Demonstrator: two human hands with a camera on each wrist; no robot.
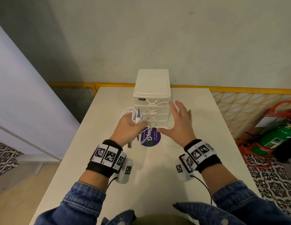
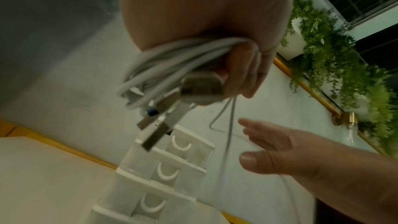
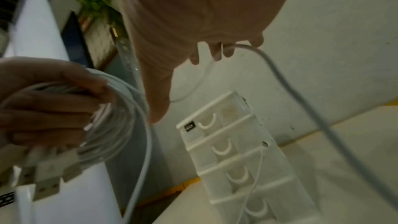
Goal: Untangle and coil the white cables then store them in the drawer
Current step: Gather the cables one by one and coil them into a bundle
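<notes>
Item: coiled white cables [image 1: 131, 113], several loops with USB plugs [image 2: 155, 129] dangling, gripped in your left hand [image 1: 127, 129] just in front of the drawer unit [image 1: 152, 101]. Your right hand [image 1: 179, 124] is spread, fingers straight, with one loose strand [image 3: 286, 81] draped over the fingertips. All drawers look closed. Risk: the loose strand may snag on a drawer handle or tug the coil apart as you reach. The purple sticker [image 1: 149, 138] lies on the bench [image 1: 157, 184] between your hands.

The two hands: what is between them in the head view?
Between the left hand and right hand lies the white plastic drawer unit's lower front and a round purple sticker.
</notes>
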